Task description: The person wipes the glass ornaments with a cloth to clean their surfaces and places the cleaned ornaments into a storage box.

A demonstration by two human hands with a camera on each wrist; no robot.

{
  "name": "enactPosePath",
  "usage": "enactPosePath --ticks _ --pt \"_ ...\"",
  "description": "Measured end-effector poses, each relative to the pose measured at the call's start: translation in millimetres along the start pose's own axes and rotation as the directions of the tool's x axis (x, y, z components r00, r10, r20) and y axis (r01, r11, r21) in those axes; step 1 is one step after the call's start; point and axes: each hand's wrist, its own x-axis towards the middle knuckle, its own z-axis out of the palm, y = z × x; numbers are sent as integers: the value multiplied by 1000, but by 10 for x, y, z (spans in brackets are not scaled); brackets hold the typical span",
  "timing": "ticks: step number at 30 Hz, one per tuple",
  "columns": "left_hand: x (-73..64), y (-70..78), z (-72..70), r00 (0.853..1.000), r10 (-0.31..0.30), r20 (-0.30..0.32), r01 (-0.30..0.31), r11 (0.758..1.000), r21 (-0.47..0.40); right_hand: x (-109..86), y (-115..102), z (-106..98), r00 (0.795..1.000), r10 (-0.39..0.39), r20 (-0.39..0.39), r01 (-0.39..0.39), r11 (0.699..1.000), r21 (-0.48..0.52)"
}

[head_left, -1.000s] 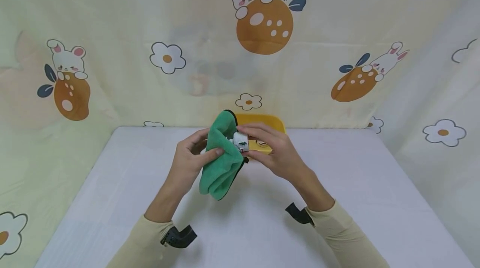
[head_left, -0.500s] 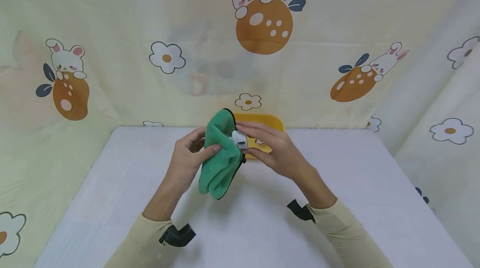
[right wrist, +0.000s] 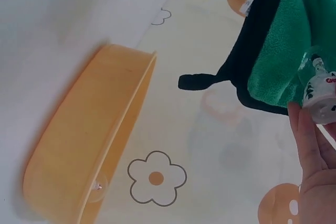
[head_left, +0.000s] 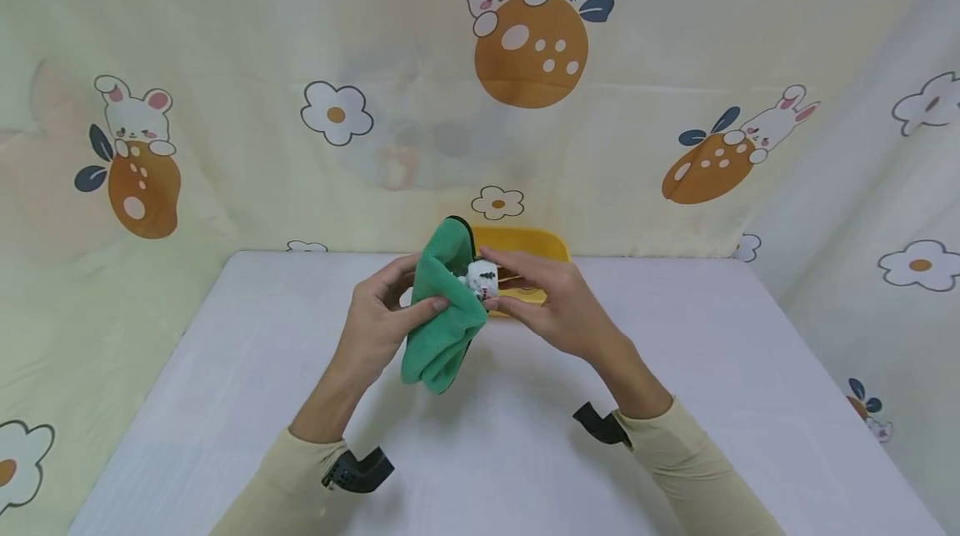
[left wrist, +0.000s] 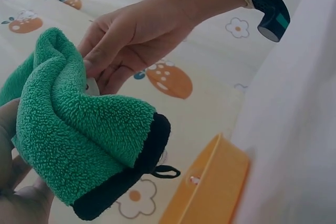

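In the head view my left hand (head_left: 375, 311) grips a green plush towel (head_left: 442, 319) with black edging, thumb on its near face and fingers behind. My right hand (head_left: 562, 303) pinches a small clear ornament with a white printed band (head_left: 483, 278) between thumb and fingertips. The ornament's left end sits in the towel's fold. In the right wrist view its clear rounded end (right wrist: 308, 66) lies against the green cloth, the printed band nearer my right fingers. From the left wrist camera, the towel hides most of the ornament. Both hands are raised above the white table (head_left: 480, 453).
Behind my hands a yellow tray (head_left: 551, 242) stands at the table's back edge. The right wrist view shows a clear round object (right wrist: 97, 187) inside it. A patterned curtain (head_left: 637, 44) rises behind the table and along both sides.
The ornament has turned a little in my right fingers, so its printed tree shows higher. The towel's lower folds have shifted slightly, with less of the black edging visible. Both hands stay nearly in place.
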Motion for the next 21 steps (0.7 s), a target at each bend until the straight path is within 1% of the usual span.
enactPosePath --ticks 4,9,11,13,16,19,21 --pt "-8 0 5 1000 15 5 -15 1000 -4 -5 -21 -13 998 66 21 -67 998 23" --pt "-13 -8 6 999 44 16 -43 999 -27 0 -59 -16 985 165 50 -170 979 113" --pt "-19 -8 6 998 56 19 -55 998 -38 2 -73 -17 977 202 62 -210 963 168" --pt "-26 -8 6 998 67 21 -66 997 -41 2 -83 -19 968 238 79 -250 940 232" --pt "-35 -12 4 997 79 25 -78 996 -48 6 -107 -31 956 278 98 -294 907 300" --pt "-40 -8 8 995 92 29 -90 994 -56 11 -131 -44 944 311 108 -329 878 347" --pt "-41 -8 10 995 97 32 -95 994 -59 15 -144 -51 936 333 111 -350 865 360"
